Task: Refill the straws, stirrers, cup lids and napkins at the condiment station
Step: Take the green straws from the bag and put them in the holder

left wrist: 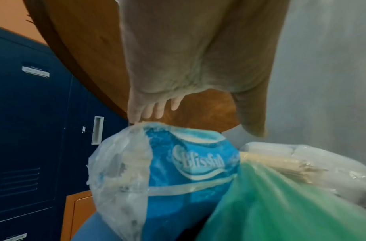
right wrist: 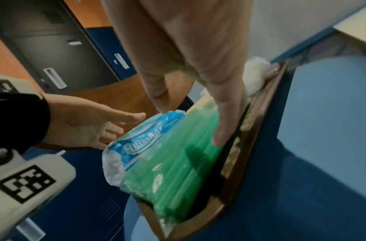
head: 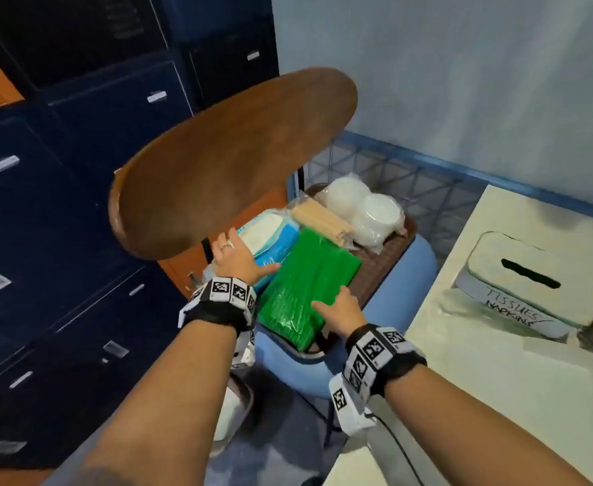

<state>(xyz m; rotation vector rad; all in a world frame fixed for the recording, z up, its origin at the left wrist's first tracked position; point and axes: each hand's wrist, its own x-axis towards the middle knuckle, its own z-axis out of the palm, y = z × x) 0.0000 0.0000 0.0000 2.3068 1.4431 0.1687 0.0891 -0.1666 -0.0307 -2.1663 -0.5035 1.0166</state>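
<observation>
A brown tray holds a green pack of straws, a blue and white napkin pack, a bundle of wooden stirrers and bagged white cup lids. My right hand lies on the near end of the straw pack, thumb and forefinger spread straight across it. My left hand is flat and open against the left side of the napkin pack, fingertips touching its plastic wrap. Neither hand grips anything.
The tray sits on a light blue seat. A round brown tabletop overhangs the tray's left side, close above my left hand. Navy lockers stand to the left. At right, a cream counter carries a white box labelled tissues and napkins.
</observation>
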